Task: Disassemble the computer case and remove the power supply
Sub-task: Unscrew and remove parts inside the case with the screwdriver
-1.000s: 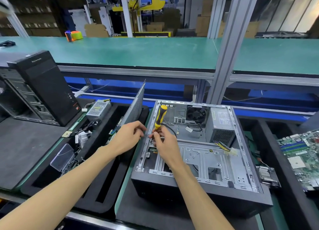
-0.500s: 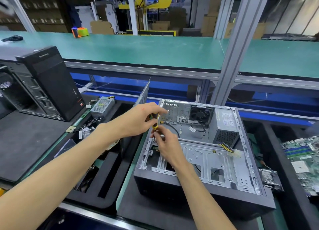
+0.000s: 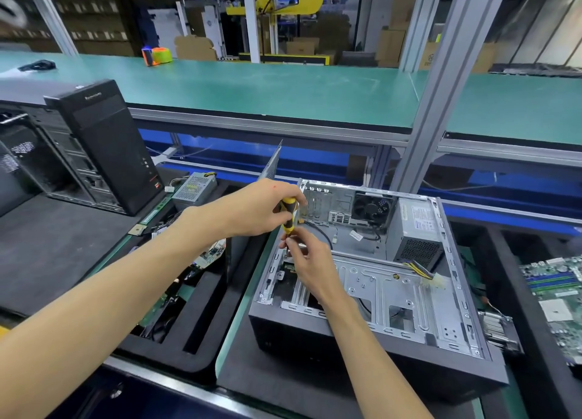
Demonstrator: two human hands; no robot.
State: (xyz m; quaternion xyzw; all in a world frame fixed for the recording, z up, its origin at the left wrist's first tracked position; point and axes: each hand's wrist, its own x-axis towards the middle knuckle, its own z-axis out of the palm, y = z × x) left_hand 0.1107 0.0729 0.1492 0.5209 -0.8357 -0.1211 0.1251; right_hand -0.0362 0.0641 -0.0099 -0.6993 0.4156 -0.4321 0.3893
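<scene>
Change: my left hand [image 3: 261, 209] has come across from the case's left side and now wraps the yellow-and-black screwdriver [image 3: 288, 214] handle; a second ago my right hand held that tool alone.
Right hand: my right hand [image 3: 304, 255] has slid below the handle, fingertips pinching at the shaft; the tip is hidden.
Meaning: I judge a screw on the left inner frame is being worked, with the power supply yet to be freed.
Computer case: the computer case [image 3: 362, 292] lies on its side, open face up, on a black mat near the bench's front edge.
Case contents: power supply [image 3: 417, 229] seated in the far right corner, its yellow cable bundle [image 3: 423, 272] trailing over the metal tray; rear fan [image 3: 371, 207] just beside it.
Left foam tray: the left foam tray [image 3: 201, 349] holds circuit boards and cables; a removed power supply unit [image 3: 193, 187] sits at its far end, a side panel [image 3: 271, 166] standing upright beside it.
Right tray: a motherboard [image 3: 557, 296] lies there.
Far left: a black tower [image 3: 104, 144] stands upright.
</scene>
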